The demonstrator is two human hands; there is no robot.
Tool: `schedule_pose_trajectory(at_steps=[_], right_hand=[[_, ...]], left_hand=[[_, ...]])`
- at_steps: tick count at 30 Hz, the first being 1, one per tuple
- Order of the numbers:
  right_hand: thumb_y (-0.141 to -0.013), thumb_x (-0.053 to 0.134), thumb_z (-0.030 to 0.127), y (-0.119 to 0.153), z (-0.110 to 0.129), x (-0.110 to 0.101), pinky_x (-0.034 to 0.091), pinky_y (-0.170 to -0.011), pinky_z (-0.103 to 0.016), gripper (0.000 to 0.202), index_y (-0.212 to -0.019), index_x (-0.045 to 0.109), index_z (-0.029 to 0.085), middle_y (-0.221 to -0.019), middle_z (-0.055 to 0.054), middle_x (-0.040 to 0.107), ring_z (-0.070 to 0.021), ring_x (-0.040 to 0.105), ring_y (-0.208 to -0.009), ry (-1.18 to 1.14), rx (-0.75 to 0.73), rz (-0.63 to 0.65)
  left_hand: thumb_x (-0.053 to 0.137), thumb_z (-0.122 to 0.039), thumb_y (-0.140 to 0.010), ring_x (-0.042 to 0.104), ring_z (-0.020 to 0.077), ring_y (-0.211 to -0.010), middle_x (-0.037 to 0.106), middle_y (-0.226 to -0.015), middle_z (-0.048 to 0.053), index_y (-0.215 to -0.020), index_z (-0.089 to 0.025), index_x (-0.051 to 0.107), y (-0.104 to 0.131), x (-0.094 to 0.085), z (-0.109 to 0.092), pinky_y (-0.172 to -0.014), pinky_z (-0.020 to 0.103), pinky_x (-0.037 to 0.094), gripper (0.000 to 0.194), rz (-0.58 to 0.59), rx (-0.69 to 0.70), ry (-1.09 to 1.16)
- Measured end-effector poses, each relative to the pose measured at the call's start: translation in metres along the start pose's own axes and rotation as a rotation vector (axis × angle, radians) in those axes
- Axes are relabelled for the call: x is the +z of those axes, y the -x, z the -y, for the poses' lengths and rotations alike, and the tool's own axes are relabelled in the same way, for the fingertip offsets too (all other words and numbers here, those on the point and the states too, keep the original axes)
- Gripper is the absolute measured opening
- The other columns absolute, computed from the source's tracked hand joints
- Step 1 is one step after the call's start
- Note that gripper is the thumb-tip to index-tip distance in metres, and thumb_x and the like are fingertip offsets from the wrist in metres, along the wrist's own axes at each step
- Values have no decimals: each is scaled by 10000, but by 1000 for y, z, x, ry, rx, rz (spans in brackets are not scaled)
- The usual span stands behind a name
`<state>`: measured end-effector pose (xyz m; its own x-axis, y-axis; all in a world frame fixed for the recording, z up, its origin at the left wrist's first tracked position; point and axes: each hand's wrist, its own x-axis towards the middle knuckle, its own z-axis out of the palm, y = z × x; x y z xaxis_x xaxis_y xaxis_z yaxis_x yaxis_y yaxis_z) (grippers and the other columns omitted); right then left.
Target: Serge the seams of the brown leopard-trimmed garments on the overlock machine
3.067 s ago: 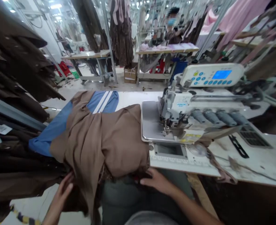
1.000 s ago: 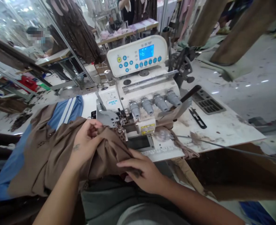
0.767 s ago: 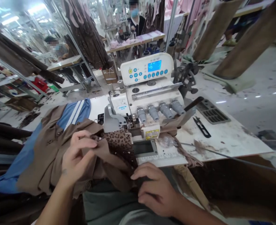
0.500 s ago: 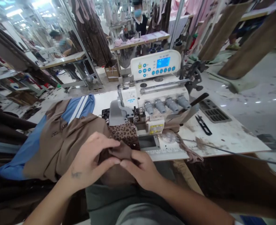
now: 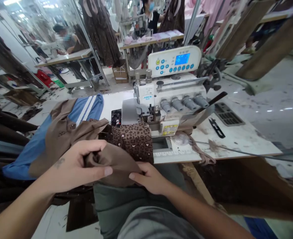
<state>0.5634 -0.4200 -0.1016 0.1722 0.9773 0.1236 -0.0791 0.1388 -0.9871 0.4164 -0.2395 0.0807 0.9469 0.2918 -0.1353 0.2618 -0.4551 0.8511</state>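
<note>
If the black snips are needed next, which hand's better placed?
Right, probably: the right hand is nearer the black snips, which lie right of the sewing machine; the left hand is farther across. Both hold brown fabric, so either would likely need freeing first.

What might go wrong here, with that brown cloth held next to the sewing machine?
The brown cloth is bunched at the left hand and held by the right hand, so a loose fold could perhaps get caught at the sewing machine. Also, a dark phone-like object lies right by the leopard-print fabric; a tug there might shift it.
</note>
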Motion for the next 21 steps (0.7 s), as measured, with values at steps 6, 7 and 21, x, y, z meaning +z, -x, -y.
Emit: schedule_pose_trajectory(at_steps=[6, 7, 21], right_hand=[[-1095, 485, 452, 8, -2, 7, 407, -634, -223, 427, -879, 700, 153, -758, 15, 623, -132, 557, -696, 173, -44, -7], [-1100, 469, 423, 6, 0, 7, 413, -629, -222, 416, -891, 712, 158, -759, 12, 644, -134, 574, -690, 212, -49, -3], [-1012, 645, 276, 1, -31, 0, 578, -777, -241, 211, -1175, 778, 252, -992, -17, 843, -176, 798, -837, 833, -281, -241]], left_hand=[[812, -406, -827, 605, 162, -660, 638, -734, 22, -745, -197, 647, 26, 0, 55, -574, 246, 491, 279, -222, 48, 114], [824, -400, -816, 601, 165, -663, 634, -744, 25, -754, -198, 646, 28, -2, 62, -574, 252, 488, 276, -276, 40, 111], [714, -109, -845, 711, 215, -844, 728, -851, 41, -648, -262, 707, 53, -47, 95, -712, 314, 611, 249, -314, 494, -374]])
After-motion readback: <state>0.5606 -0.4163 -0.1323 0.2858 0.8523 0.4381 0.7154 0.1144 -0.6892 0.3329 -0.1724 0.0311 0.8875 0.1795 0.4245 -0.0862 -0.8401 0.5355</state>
